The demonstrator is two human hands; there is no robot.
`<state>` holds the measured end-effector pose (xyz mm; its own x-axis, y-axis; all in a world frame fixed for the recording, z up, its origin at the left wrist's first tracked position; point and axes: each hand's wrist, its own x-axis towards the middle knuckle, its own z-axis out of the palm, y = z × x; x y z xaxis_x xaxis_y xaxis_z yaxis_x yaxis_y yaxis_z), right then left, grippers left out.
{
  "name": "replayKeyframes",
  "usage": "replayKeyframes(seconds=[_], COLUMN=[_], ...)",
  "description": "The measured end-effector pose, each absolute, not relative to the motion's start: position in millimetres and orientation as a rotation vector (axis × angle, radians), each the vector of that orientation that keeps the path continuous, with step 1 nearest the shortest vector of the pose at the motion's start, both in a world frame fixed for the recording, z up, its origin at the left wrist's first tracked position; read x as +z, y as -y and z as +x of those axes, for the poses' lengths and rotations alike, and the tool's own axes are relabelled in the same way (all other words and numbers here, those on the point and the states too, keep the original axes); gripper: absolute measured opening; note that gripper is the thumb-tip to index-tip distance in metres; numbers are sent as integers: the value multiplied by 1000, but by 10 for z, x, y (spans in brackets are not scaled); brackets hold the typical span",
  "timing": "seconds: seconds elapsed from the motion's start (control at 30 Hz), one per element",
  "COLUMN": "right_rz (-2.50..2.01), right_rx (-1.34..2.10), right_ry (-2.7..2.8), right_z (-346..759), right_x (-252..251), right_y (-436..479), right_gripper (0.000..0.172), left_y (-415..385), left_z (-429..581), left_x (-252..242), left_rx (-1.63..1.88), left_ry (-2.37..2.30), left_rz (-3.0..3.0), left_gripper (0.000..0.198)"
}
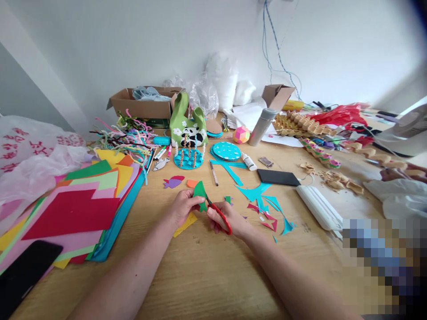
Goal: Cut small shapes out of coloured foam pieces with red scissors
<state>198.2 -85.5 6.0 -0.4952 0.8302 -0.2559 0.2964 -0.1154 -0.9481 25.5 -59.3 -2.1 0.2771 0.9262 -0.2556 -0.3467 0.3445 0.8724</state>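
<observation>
My left hand (183,206) pinches a small green foam piece (200,191) above the wooden table (200,271). My right hand (227,218) is closed round red-handled scissors (220,215), whose blades meet the lower edge of the green piece. A yellow scrap (185,225) lies under my left hand. A purple fish cut-out (173,181) and an orange scrap (191,183) lie just beyond the hands. Cyan and red offcuts (263,202) are scattered to the right of my right hand.
A stack of coloured foam sheets (76,209) and a black phone (23,273) lie at the left. Behind are pipe cleaners (123,133), a green panda bag (187,122), cyan discs (226,151), a metal bottle (260,126), cardboard boxes (140,104) and a black pad (278,178).
</observation>
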Motion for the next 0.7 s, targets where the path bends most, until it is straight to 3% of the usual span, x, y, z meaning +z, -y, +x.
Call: replayKeyframes(seconds=[0.7], right_rz=[-1169], right_rx=[1640], right_ry=[1744], right_z=[1994], right_x=[-50], right_y=[818], right_gripper=[63], left_y=[588], left_z=[262], left_x=[-25], left_rx=[1015], left_ry=[-966], left_rz=[799], left_gripper=[28])
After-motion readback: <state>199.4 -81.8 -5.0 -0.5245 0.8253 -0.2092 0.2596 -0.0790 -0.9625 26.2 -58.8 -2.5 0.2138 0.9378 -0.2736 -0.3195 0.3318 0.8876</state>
